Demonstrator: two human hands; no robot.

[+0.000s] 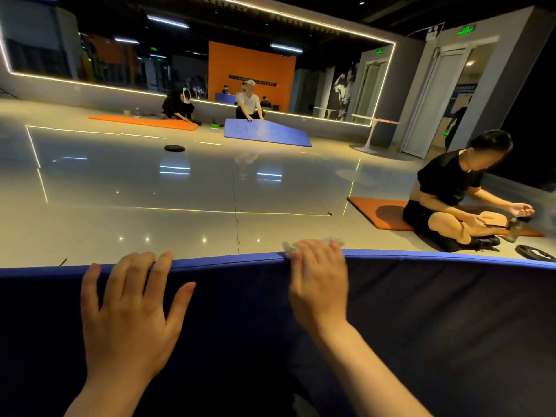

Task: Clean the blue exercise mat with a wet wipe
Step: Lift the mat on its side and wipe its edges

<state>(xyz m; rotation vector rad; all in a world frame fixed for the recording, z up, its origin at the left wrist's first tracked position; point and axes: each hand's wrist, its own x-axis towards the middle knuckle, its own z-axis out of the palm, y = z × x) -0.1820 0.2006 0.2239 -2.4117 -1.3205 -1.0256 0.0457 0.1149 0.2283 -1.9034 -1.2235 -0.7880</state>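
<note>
The blue exercise mat (436, 311) fills the lower half of the head view, its far edge running across the frame. My left hand (129, 314) lies flat on the mat with fingers spread, the fingertips at the far edge. My right hand (319, 281) presses a white wet wipe (289, 249) onto the mat's far edge. The wipe is crumpled and mostly hidden under the fingers; bits of it stick out past the fingertips.
Glossy tiled floor (180, 191) stretches beyond the mat. A person in black (451, 194) sits on an orange mat (382, 212) at the right. A dark disc (535, 253) lies near them, another disc (174, 148) mid-floor. A mirror wall at the back shows people on mats.
</note>
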